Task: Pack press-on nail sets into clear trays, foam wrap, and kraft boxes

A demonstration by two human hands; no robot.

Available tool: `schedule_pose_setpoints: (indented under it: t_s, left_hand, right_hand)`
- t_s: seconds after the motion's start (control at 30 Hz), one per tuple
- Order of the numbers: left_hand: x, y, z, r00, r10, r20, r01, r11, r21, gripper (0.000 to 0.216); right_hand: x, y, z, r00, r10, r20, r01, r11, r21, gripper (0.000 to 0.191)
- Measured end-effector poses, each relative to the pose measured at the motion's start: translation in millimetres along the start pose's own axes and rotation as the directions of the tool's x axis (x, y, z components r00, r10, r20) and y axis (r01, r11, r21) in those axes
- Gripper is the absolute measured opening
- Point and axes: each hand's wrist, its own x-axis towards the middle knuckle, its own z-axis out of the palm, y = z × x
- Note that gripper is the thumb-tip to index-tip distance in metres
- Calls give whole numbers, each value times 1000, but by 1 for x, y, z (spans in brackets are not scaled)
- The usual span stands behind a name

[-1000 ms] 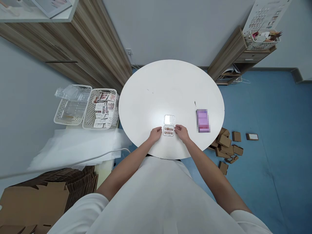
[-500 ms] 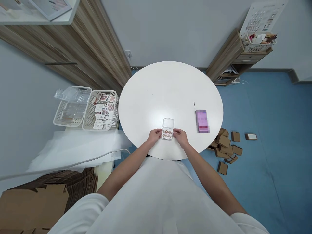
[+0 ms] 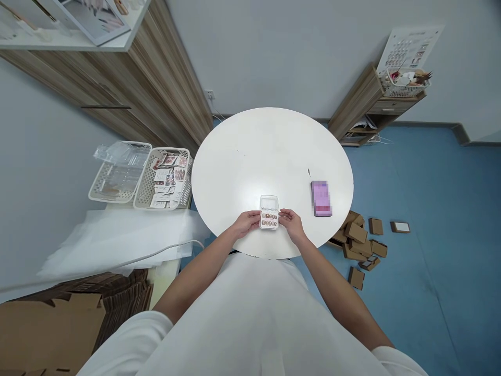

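Observation:
Near the front edge of the white round table (image 3: pixel 250 151), a small clear plastic case (image 3: pixel 269 227) stands with its lid (image 3: pixel 269 202) raised. Two rows of brownish-pink press-on nails (image 3: pixel 269 215) lie inside. My left hand (image 3: pixel 246 223) grips the case's left side, thumb and fingers closed at its edge. On the opposite side, my right hand (image 3: pixel 292 224) holds the right edge the same way. To the right of that hand lies a purple, phone-shaped object (image 3: pixel 321 198), blurred by pixelation.
Left of the table stand a white basket of printed packets (image 3: pixel 168 180) and another basket with clear plastic packaging (image 3: pixel 119 175). White sheets (image 3: pixel 125 235) and flattened cardboard (image 3: pixel 50 329) lie below them. Small brown boxes (image 3: pixel 356 240) are piled on the blue floor at right.
My head view has shifted slightly, so the table and surroundings sit a little lower in the picture. Both hands stay on the sides of the open case.

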Motion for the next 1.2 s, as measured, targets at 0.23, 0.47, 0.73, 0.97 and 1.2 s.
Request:
schedule_pose_setpoints:
  t_s: [0.23,0.47,0.73,0.97,1.2]
  left_hand:
    - [-4,4,3,999,-26,28,25,999,37,34]
    - [-6,8,11,998,-30,46,27,998,58,32]
    - [-10,14,10,998,-45,50,42,997,64,35]
    - [-12,18,14,998,-28,50,26,999,25,32]
    - [-8,18,21,999,6,50,-6,1000,1,28]
  right_hand:
    - [-2,-6,-7,994,41,99,-53,991,124,44]
    - [17,-25,-11,970,156,186,-180,977,115,28]
    - [27,-37,-11,987,61,150,-68,997,42,40]
    - [17,-38,-8,986,-41,160,22,993,115,38]
    - [7,-34,-8,991,-71,110,55,988,146,32]
